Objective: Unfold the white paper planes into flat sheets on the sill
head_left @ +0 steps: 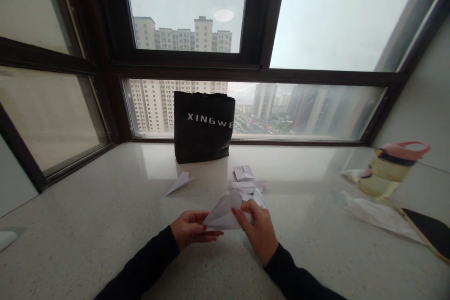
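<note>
Between my two hands is a folded sheet of white paper (pixel 224 213), shaped to a point on the left and wider on the right. My left hand (pixel 191 230) grips its pointed end, thumb in front and fingers underneath. My right hand (pixel 259 229) pinches the wider end between thumb and fingers. Just beyond lie several folded white papers (pixel 248 186), partly hidden by the held sheet and my right hand. A paper plane (pixel 180 183) rests on the counter farther left.
A black bag (pixel 204 129) with white lettering stands near the window. At the right are a yellow water bottle (pixel 388 173) with a pink lid, a crumpled white wrapper (pixel 383 215) and a dark phone-like slab (pixel 431 232). A white object (pixel 7 238) sits at the left edge of the counter (pixel 105 229).
</note>
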Motion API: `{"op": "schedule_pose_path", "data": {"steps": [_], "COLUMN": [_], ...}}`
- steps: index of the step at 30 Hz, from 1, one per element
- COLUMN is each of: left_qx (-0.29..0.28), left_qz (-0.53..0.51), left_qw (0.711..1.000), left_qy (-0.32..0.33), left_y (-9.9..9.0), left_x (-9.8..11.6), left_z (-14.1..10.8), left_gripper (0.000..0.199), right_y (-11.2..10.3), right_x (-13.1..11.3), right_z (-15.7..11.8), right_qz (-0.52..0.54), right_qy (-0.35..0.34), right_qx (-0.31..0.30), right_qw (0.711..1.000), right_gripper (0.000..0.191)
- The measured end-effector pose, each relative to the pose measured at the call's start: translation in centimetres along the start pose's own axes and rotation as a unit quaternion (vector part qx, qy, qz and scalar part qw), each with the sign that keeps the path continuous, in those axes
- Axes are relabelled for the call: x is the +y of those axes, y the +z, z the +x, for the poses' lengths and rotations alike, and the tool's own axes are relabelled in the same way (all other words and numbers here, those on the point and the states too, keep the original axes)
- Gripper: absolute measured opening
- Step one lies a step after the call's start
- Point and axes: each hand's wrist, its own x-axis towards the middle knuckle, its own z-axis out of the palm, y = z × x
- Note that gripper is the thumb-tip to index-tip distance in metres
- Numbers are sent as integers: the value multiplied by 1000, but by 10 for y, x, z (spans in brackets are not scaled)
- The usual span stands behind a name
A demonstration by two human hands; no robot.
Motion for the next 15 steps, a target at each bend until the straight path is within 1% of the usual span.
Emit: {"op": "schedule_pose_path", "data": {"steps": [3,7,9,12,15], "left_qx": [-9,48,63,57,44], "left_qz": [-11,-5,-10,-15,18], "left_qw": [1000,999,998,998,999], "left_qy": [-21,-19,-13,-2,2], "left_y": [2,6,8,10,12], "left_x": [4,-1,-5,-9,-11], "left_z": [-1,0,1,3,5], "left_gripper": [45,38,38,41,42], "right_y": [0,2,3,4,5], "right_x": [-1,-4,-5,-6,-7], "right_z": [-2,-5,-6,-7,-8], "right_qz": [-49,-52,-49,-46,-45], "right_qy": [-16,-17,-18,-18,-17], "right_qx": [-4,-13,-16,-16,-19], "right_qw": [999,998,999,999,999], "right_gripper": [23,22,20,20,21]}}
